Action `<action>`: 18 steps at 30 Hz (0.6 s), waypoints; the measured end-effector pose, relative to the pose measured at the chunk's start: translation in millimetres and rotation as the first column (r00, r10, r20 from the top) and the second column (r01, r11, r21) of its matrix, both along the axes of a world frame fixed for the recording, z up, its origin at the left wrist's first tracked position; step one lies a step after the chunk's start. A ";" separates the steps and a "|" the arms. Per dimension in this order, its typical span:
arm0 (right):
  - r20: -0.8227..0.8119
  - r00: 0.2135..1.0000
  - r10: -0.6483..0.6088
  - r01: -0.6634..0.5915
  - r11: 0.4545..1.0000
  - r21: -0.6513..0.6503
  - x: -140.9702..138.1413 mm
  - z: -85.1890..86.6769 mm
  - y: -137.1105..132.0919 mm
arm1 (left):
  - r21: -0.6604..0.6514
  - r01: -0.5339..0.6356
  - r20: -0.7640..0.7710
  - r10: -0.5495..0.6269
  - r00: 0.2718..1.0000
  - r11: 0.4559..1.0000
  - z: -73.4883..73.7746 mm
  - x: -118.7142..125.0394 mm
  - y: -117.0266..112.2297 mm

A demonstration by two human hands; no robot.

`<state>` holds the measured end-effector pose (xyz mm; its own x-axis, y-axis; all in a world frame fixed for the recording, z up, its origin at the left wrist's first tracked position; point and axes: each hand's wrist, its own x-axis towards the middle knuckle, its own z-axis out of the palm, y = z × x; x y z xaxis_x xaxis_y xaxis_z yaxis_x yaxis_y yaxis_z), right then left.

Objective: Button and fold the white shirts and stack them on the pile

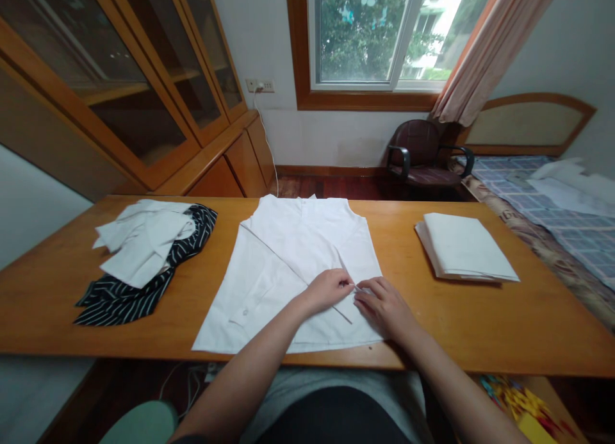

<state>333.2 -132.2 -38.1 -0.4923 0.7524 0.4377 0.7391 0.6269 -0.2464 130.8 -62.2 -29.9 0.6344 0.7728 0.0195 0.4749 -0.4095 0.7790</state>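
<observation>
A white shirt (273, 271) lies spread on the wooden table in front of me, its bottom edge near the table's front edge. A small button shows at its lower left, and a thin dark line runs diagonally across the cloth. My left hand (329, 289) is closed in a pinch on the fabric right of centre. Close beside it, my right hand (384, 306) has bent fingers pinching the same bit of cloth, its palm over the shirt's right edge. The fingertips almost meet, and the fold between them is partly hidden.
On the table (442, 328), folded white cloth (461, 245) lies to the right. A white cloth heap (148, 239) rests on black striped fabric (129, 303) at the left. Beyond are a glass-fronted cabinet (211, 127), an armchair (423, 152) and a bed (542, 194).
</observation>
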 end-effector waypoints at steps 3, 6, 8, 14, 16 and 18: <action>0.031 0.999 0.011 -0.012 0.999 0.032 0.0 -2.9 0.7 | -0.025 0.001 -0.014 -0.002 1.000 1.000 1.3 0.6 0.7; 0.038 0.999 0.011 -0.013 0.998 0.057 0.8 -7.2 1.6 | -0.030 0.003 -0.013 -0.004 1.000 1.000 1.3 0.0 0.9; 0.026 1.000 -0.001 -0.001 0.997 0.074 1.2 -9.0 1.8 | -0.040 0.009 -0.005 -0.009 1.000 0.999 0.9 -0.3 0.8; -0.023 0.999 -0.039 0.042 0.994 0.102 0.7 -7.5 0.5 | -0.062 -0.026 -0.016 0.025 1.000 0.998 -1.2 2.6 1.1; -0.028 0.999 -0.039 0.042 0.993 0.107 0.6 -7.1 0.4 | -0.071 -0.031 -0.037 0.029 0.999 0.997 -1.1 3.4 1.5; -0.037 0.999 -0.034 0.038 0.992 0.117 0.5 -7.5 0.7 | -0.092 -0.026 -0.064 0.020 0.998 0.995 0.1 3.3 1.8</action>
<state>333.7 -131.4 -45.6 -0.4488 0.7115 0.5408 0.7540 0.6262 -0.1981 134.1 -60.4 -29.8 0.6140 0.7838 -0.0928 0.5330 -0.3250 0.7812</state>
